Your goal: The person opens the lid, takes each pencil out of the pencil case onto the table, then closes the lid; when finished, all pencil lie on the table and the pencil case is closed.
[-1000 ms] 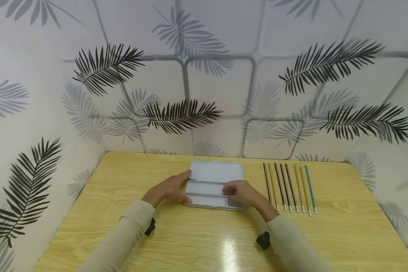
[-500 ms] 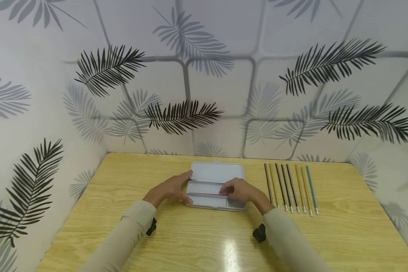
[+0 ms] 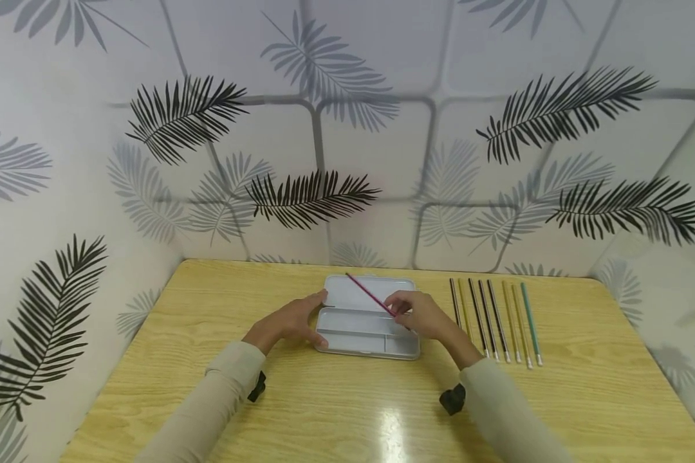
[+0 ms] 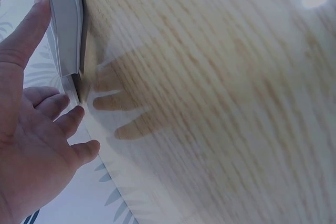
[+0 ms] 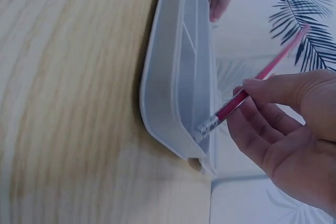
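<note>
A pale grey pencil case lies opened flat on the table, its lid folded back toward the wall. Thin dividers split its tray into compartments. My right hand pinches a dark pink pencil between thumb and fingers over the case's right part. The pencil slants up to the left, and in the right wrist view its metal-banded end points down at the tray's corner. At the case's left end, my left hand has its fingers spread, the thumb resting on the rim.
To the right of the case, several pencils lie side by side on the wooden table: dark ones, yellowish ones and a teal one. A wall with leaf patterns stands behind the table.
My right hand was down in the tray; a red line showed there half a second ago. Now it has risen with the pink pencil, tilted over the lid. My left hand stays put.
</note>
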`<state>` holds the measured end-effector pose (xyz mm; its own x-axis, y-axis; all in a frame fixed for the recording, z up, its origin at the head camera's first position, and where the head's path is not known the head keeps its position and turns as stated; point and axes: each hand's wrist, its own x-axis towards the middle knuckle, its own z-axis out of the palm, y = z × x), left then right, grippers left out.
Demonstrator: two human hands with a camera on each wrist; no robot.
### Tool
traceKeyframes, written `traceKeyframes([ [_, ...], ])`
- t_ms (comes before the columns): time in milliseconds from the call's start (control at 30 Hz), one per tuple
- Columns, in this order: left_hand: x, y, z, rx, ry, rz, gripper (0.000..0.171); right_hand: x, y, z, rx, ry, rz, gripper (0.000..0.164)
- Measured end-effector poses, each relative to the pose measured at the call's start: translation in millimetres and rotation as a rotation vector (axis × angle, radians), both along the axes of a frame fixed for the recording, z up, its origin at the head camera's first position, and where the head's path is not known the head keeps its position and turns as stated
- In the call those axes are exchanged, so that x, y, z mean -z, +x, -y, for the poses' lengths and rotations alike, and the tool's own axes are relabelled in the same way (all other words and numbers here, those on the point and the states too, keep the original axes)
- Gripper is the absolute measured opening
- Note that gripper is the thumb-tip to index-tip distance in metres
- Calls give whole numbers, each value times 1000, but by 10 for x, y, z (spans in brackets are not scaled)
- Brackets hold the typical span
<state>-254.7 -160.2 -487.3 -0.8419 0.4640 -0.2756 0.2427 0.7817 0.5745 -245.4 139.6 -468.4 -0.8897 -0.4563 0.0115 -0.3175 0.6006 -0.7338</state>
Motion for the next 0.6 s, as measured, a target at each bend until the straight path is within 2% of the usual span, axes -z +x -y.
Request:
traceKeyframes([
  [200, -29, 14, -1, 22, 5, -7, 115, -64, -11, -250, 122, -104, -14, 36],
  [400, -33, 14, -5, 8, -7, -1, 114, -172, 24, -635, 199, -228, 91, 46],
  [600, -15, 6, -7, 2, -12, 0, 114, -268, 65, -1086, 301, -249, 148, 55],
])
